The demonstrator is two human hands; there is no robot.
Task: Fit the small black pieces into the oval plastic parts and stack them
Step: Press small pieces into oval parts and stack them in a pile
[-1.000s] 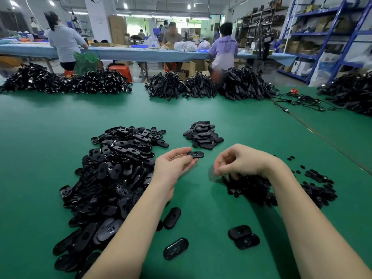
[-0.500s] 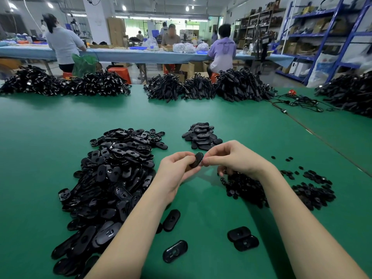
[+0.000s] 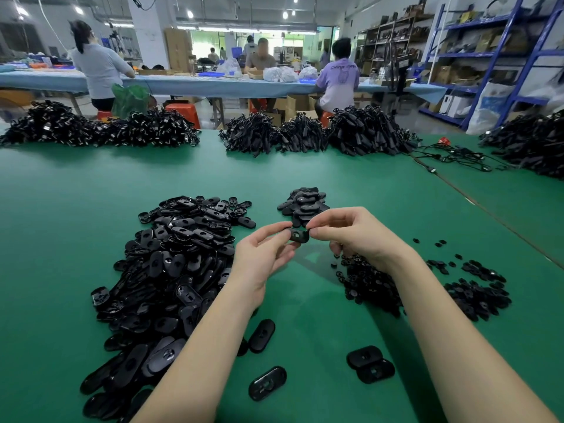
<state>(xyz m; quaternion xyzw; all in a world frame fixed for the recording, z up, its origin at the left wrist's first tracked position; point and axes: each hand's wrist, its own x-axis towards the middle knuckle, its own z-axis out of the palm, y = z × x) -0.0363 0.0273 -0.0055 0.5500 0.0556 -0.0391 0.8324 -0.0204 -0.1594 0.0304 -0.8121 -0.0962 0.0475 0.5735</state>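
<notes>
Between both hands, above the green table, is one black oval plastic part. My left hand pinches its left end between thumb and fingers. My right hand pinches its right end with thumb and forefinger; whether a small piece sits under those fingertips is hidden. A big heap of oval parts lies to the left. A pile of small black pieces lies under my right wrist. A small stack of finished ovals sits just beyond the hands.
Loose ovals lie near me: one, another, and a pair. More small pieces spread at right. Bundles of black cables line the far edge. People work at a blue table behind.
My right hand rose from the small-piece pile and came to the oval held by my left hand. Both hands now grip the oval, turned flatter than half a second ago.
</notes>
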